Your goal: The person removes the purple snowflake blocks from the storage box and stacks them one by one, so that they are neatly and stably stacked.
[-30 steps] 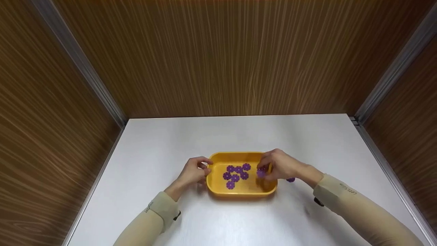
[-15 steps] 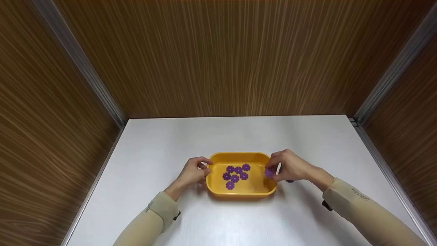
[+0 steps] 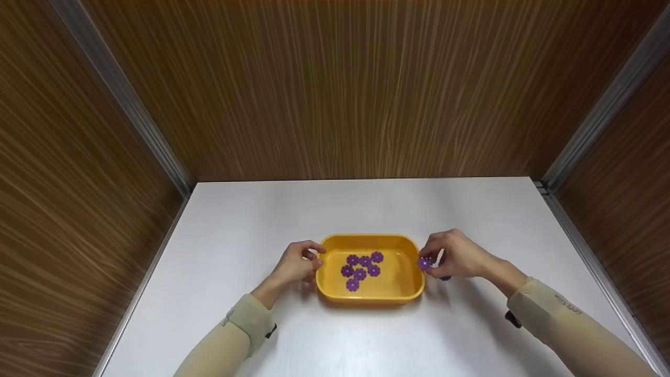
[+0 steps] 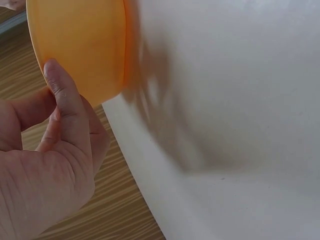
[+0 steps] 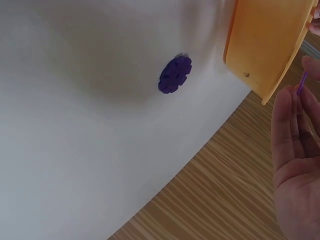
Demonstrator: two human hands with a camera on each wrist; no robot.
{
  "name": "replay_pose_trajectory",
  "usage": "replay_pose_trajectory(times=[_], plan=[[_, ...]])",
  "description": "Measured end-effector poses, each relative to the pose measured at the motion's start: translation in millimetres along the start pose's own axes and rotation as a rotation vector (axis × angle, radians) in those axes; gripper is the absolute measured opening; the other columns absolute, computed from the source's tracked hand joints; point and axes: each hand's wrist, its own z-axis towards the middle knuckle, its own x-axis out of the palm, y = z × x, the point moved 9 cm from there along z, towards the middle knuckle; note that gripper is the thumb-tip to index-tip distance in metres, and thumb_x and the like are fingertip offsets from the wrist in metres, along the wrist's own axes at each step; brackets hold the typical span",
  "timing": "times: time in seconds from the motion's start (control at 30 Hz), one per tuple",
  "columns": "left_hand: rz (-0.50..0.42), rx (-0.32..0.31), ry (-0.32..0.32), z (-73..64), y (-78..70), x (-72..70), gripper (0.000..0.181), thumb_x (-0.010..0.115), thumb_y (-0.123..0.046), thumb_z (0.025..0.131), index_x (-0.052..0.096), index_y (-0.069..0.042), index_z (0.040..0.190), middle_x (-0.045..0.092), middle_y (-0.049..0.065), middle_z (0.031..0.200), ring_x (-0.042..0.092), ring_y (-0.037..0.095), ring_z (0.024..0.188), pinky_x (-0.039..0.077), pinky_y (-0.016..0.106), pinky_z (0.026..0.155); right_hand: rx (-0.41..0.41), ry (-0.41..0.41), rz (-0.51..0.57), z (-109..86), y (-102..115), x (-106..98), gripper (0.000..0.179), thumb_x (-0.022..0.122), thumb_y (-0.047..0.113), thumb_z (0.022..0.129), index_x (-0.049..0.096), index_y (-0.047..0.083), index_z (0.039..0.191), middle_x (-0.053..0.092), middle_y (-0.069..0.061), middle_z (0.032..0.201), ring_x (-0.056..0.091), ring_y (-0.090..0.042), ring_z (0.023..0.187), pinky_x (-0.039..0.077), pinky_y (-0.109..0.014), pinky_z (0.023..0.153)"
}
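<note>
A yellow-orange rectangular tray [image 3: 395,298] with rounded corners sits on the white table. Several purple flower-shaped discs [image 3: 360,273] lie on its floor, left of the middle. My left hand [image 3: 296,262] pinches the tray's left rim between thumb and fingers; the left wrist view shows those fingers on the tray wall [image 4: 82,45]. Just over the tray's right edge, my right hand [image 3: 458,255] pinches one purple flower disc [image 3: 425,263], seen edge-on in the right wrist view. Another purple flower disc [image 5: 175,74] lies on the table right of the tray, mostly hidden by the right hand in the head view.
The white table [image 3: 361,209] surrounds the tray. A wood-grain panel [image 3: 361,89] rises behind it, and similar panels stand left and right, with metal strips [image 3: 136,115] at the corners.
My right hand has moved right, from over the tray's inside to its right rim, carrying the pinched flower disc. The left hand and the tray have stayed in place.
</note>
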Motion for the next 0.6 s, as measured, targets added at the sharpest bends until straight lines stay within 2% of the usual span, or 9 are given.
replay_pose_trajectory(times=[0.27,0.4,0.6], plan=[[-0.024,0.029,0.014,-1.0,-2.3,1.3,0.030,0.073,-0.002,0.102,0.076,-0.001,0.131,0.059,0.005,0.097,0.061,0.014,0.067,0.062,0.023,0.058,0.013,-0.031,-0.023,-12.0,-9,-6,0.026,0.092,-0.001,0.078,0.088,0.011,0.100,0.079,-0.004,0.088,0.079,-0.018,0.077,0.070,-0.033,0.064],[-0.022,0.022,0.015,-0.9,-1.4,1.3,0.030,0.073,-0.002,0.102,0.076,-0.003,0.132,0.058,0.005,0.099,0.061,0.013,0.069,0.060,0.021,0.057,0.012,-0.045,-0.048,-17.3,-13,-9,0.025,0.094,0.001,0.077,0.088,0.011,0.100,0.079,-0.003,0.088,0.078,-0.017,0.078,0.070,-0.036,0.065],[-0.007,0.015,0.011,0.0,-1.0,0.6,0.030,0.072,-0.002,0.102,0.076,-0.004,0.132,0.059,0.006,0.101,0.062,0.014,0.068,0.063,0.023,0.058,0.034,-0.071,-0.079,-26.0,-23,-11,0.025,0.096,0.003,0.078,0.088,0.012,0.100,0.079,0.000,0.088,0.075,-0.015,0.077,0.069,-0.031,0.069]])
